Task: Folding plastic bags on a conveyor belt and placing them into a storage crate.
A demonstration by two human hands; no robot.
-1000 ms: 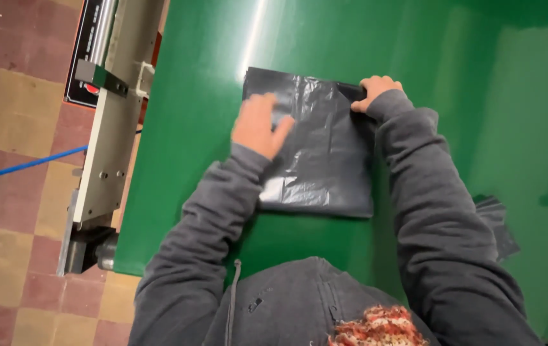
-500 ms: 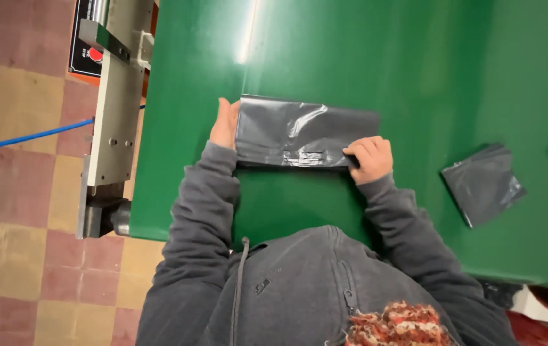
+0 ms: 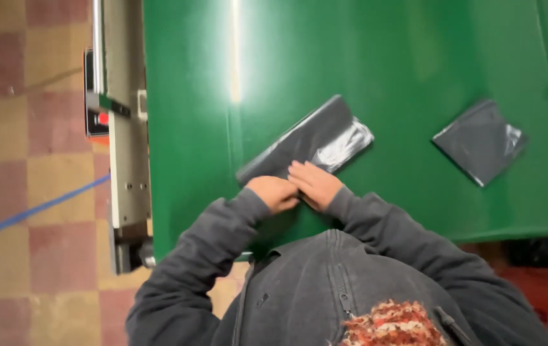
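Both hands point(image 3: 296, 189) on folded grey bag point(image 3: 309, 142)

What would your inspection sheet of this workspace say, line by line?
Surface: green table, glossy, with a streak of glare.
Job's things: dark folded plastic bag, lying slantwise.
Clutter: second folded dark bag, apart to the right.
Hands: left hand and right hand side by side, pressing the bag's near end.
Cables: blue line across the floor; cannot tell if cable or tape.
Surroundings: grey metal machine at the table's left edge; checked tile floor.

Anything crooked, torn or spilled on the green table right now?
Nothing stands out. The folded dark bag under both hands lies at a slant on the green table, with no tear showing. A second folded bag sits apart. No spills.
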